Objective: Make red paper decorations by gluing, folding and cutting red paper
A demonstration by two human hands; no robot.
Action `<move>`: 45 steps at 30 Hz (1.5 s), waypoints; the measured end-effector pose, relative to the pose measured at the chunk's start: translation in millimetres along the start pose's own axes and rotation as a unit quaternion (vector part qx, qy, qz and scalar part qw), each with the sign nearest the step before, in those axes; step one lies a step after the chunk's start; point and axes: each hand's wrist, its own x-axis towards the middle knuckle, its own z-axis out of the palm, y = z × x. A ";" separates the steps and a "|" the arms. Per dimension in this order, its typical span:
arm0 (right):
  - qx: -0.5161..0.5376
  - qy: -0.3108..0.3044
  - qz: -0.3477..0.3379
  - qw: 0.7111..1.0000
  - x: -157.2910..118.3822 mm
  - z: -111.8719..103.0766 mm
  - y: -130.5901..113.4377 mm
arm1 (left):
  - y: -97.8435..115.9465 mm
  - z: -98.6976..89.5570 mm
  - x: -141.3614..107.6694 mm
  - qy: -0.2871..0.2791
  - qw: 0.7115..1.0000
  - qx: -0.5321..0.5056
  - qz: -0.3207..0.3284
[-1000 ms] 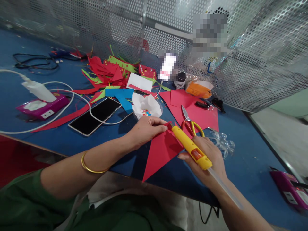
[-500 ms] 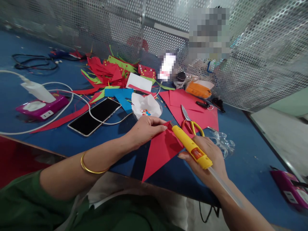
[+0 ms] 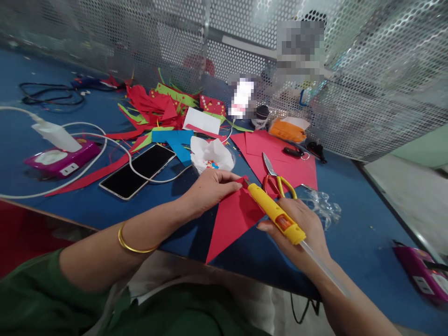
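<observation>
My left hand [image 3: 215, 189] pinches the upper corner of a folded red paper piece [image 3: 234, 221], whose long point reaches toward the table's front edge. In my right hand [image 3: 301, 224] is a yellow glue gun [image 3: 276, 213] with a clear glue stick [image 3: 325, 268] sticking out of its back. The gun's nozzle is at the paper's top edge, close to my left fingertips; whether it touches the paper I cannot tell. Just beyond the gun lie scissors [image 3: 280, 179] with red and yellow handles. A paper-lined bowl [image 3: 213, 154] holding small coloured bits stands behind my left hand.
Red sheets [image 3: 269, 149] lie under the scissors. A black phone [image 3: 136, 172], white cable and purple power socket [image 3: 63, 156] are at left. Red and green paper scraps [image 3: 157, 105] pile at the back before a perforated metal screen [image 3: 241, 60]. Crumpled clear plastic [image 3: 325, 207] sits at right.
The glue gun's nozzle has shifted slightly left and down along the paper's top edge. My left hand keeps its hold on the paper.
</observation>
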 end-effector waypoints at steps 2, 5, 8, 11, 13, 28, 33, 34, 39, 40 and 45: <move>0.001 0.000 0.001 1.000 0.1 -0.3 0.0 | -0.8 -0.8 0.8 0.002 1.000 0.001 0.005; 0.009 -0.005 0.000 1.000 0.9 -1.3 -0.4 | -1.8 -1.9 2.2 0.009 1.000 0.000 0.014; 0.017 0.008 0.001 1.000 2.1 -2.8 -0.6 | -1.1 -1.6 2.0 0.009 1.000 -0.015 0.006; 0.021 0.007 0.007 1.000 3.1 -3.3 -0.9 | 1.1 0.1 0.4 0.007 1.000 -0.022 0.003; 0.021 -0.001 0.011 1.000 3.3 -3.2 -1.3 | 1.9 0.8 -0.1 0.010 1.000 -0.018 0.004; 0.251 0.070 0.286 0.922 -1.8 -18.3 29.2 | -1.1 -5.1 1.6 -0.005 1.000 0.010 0.010; -0.032 0.005 0.412 0.911 -16.5 -41.1 67.2 | 1.2 -6.0 2.3 -0.005 1.000 0.014 0.019; -0.125 -0.025 0.422 0.898 -20.6 -46.3 75.0 | 1.8 -5.7 1.7 -0.004 1.000 0.019 0.021; -0.256 -0.119 0.419 0.863 -37.3 -58.9 104.1 | 3.0 -4.7 -0.7 -0.011 0.999 0.038 0.018; -0.253 -0.135 0.420 0.861 -39.0 -58.8 107.4 | 2.6 -4.8 -0.5 -0.019 0.999 0.037 0.020; -0.239 -0.194 0.424 0.852 -38.2 -55.4 116.6 | 0.3 -5.0 0.2 -0.049 0.998 0.025 0.022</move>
